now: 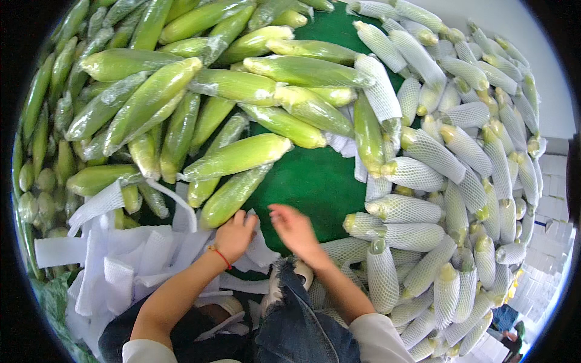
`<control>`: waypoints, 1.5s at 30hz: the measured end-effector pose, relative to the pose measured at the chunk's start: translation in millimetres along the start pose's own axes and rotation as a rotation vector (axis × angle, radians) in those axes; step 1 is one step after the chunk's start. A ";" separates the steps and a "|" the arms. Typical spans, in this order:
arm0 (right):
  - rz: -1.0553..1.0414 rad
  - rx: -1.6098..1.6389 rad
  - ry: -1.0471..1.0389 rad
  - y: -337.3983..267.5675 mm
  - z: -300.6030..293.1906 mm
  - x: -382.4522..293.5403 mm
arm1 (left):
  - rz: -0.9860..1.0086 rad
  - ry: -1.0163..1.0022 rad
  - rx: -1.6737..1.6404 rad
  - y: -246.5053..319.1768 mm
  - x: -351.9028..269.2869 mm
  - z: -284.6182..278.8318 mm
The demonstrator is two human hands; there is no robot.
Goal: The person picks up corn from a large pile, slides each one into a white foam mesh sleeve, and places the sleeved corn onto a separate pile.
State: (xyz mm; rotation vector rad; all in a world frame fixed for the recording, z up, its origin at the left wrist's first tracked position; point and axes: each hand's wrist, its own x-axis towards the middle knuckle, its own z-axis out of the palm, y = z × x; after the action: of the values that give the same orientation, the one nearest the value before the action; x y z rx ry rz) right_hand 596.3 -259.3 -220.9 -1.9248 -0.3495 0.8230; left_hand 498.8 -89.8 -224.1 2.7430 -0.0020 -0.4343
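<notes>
My left hand (235,237), with a red cord bracelet at its wrist, is at the lower end of a plastic-wrapped ear of corn (236,195), beside a pile of white foam net sleeves (150,254). Whether its fingers grip the corn or a sleeve cannot be told. My right hand (292,228) is slightly blurred over the green surface (313,190), fingers apart, with nothing visible in it. Another wrapped ear of corn (238,156) lies just above the first. On the right are many ears of corn in white foam nets (414,235).
Wrapped green corn (150,104) is heaped at the upper left. The netted ears form a large heap along the right side. My shoe (299,274) and denim-covered leg (304,322) are below my hands. Part of another person (513,338) shows at the lower right edge.
</notes>
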 end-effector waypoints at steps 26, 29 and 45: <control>0.327 0.976 -0.281 -23.4 24.2 -39.5 | -0.270 0.078 -1.501 8.3 16.0 -67.3; 0.394 1.752 -0.268 -29.4 26.7 -33.8 | -0.530 -0.476 -2.028 4.3 -10.5 -60.9; 0.019 0.387 -0.438 -27.3 64.5 -9.1 | -0.759 -0.085 -1.216 -40.5 -48.6 -68.7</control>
State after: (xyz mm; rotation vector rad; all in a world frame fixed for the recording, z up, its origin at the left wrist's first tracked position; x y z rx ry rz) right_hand 548.8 -207.7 -212.6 -1.3839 -0.3994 1.2301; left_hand 470.8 -25.1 -163.0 1.4339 0.9548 -0.4984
